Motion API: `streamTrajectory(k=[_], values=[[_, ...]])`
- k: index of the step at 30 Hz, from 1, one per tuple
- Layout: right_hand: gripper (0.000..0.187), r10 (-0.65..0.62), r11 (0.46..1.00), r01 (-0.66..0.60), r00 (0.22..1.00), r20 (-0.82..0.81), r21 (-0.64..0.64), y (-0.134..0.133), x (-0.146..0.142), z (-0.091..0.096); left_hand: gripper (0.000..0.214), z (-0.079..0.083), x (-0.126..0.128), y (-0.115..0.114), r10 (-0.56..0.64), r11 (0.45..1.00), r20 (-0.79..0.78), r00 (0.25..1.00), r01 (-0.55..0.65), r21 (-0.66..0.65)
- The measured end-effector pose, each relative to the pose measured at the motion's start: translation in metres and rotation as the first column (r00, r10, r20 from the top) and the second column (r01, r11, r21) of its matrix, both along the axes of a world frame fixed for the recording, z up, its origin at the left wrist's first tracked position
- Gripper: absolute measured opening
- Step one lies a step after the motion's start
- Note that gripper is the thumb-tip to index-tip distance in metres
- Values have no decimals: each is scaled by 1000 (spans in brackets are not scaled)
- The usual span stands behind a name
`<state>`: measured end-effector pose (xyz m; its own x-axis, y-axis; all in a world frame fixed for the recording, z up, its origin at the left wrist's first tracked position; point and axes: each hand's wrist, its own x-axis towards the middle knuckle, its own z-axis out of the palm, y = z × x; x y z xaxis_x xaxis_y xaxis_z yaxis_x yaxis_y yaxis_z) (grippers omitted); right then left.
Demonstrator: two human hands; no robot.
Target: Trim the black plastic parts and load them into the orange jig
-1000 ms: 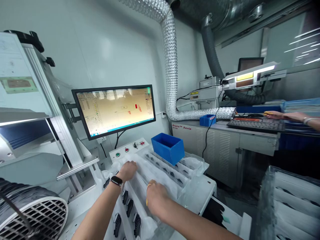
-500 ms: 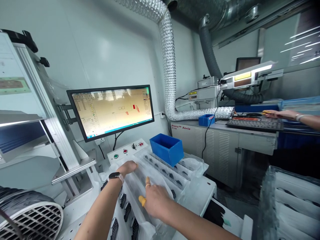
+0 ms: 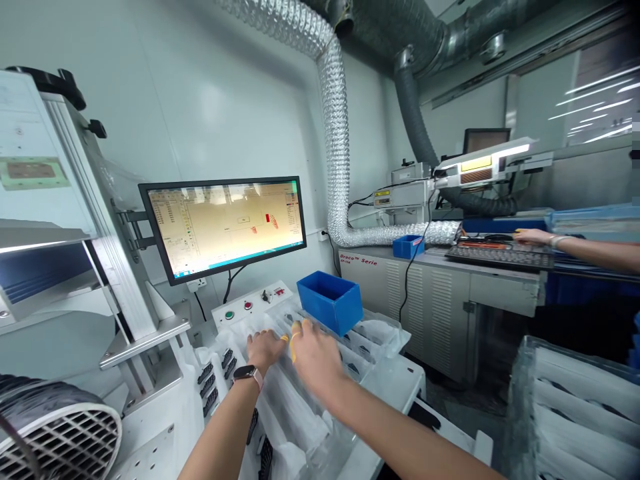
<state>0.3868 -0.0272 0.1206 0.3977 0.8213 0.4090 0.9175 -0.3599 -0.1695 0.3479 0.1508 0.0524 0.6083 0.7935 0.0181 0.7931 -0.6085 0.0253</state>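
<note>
My left hand (image 3: 267,348), with a watch on the wrist, is on the far part of a thin white sheet (image 3: 295,413). Its fingers are bent downward, and the thumb, in a yellow finger cot, points toward the other hand. Close by on the right, my right hand (image 3: 316,355) has its fingers curled at the same sheet, yellow cots on the tips. Both hands look closed on the sheet, though the fingertips are partly hidden. Small black textured parts (image 3: 209,387) lie in rows along the left side of the clear plastic tray (image 3: 345,433).
Behind the hands, a blue bin (image 3: 335,303) rests on the tray's far side. A button panel (image 3: 250,303) and a monitor (image 3: 225,230) stand beyond. Another tray (image 3: 575,400) is at right. A co-worker's hand (image 3: 533,236) is near a keyboard (image 3: 500,255). A grilled duct (image 3: 65,440) sits at left.
My right hand has moved away from me, up beside the left hand, and its fingers have curled in. My left hand has shifted slightly right, uncovering more black parts.
</note>
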Motion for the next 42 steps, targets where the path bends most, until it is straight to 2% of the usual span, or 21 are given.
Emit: streamTrajectory(k=[3,4,6,8,10,14,18,21,25,30,33,35,39,42], values=[[44,-145,984,120,971,191,135,-1,44,16,45,-2,0,3,12,1000,28,1000,-12,-13],[45,-173,981,151,964,201,123,-2,60,19,47,-3,0,3,14,1000,37,999,-13,-19],[32,-147,988,137,971,186,69,-3,87,22,51,-4,0,4,14,1000,54,998,-12,-28],[20,-95,995,88,979,180,48,-3,99,26,53,-5,1,5,11,999,69,998,-9,-33],[17,-55,997,43,980,189,64,-2,94,30,54,-6,1,5,9,999,83,997,-6,-37],[17,-11,988,-19,980,197,150,6,55,35,54,-7,2,6,16,999,102,995,-12,-44],[17,-5,986,-17,991,133,168,11,25,23,47,-8,1,7,18,999,110,994,-12,-53],[19,-35,988,22,996,87,151,8,22,13,44,-7,1,8,12,998,124,992,-4,-66],[21,-30,991,18,996,88,135,0,26,10,40,-9,-1,9,3,998,151,988,6,-62],[20,-40,994,27,991,124,102,-2,24,9,33,-9,-5,2,-4,1000,201,980,-1,25],[23,-11,998,1,988,154,68,-1,23,7,30,1,-9,-8,-65,990,229,971,33,139],[24,29,999,-36,984,174,35,-1,23,7,32,14,-15,-16,-107,973,243,964,52,224],[27,67,997,-71,980,188,14,-3,21,10,32,50,-39,-37,-190,932,255,948,93,351],[39,48,998,-52,983,180,20,-5,20,13,31,76,-71,-59,-248,903,243,938,133,409]])
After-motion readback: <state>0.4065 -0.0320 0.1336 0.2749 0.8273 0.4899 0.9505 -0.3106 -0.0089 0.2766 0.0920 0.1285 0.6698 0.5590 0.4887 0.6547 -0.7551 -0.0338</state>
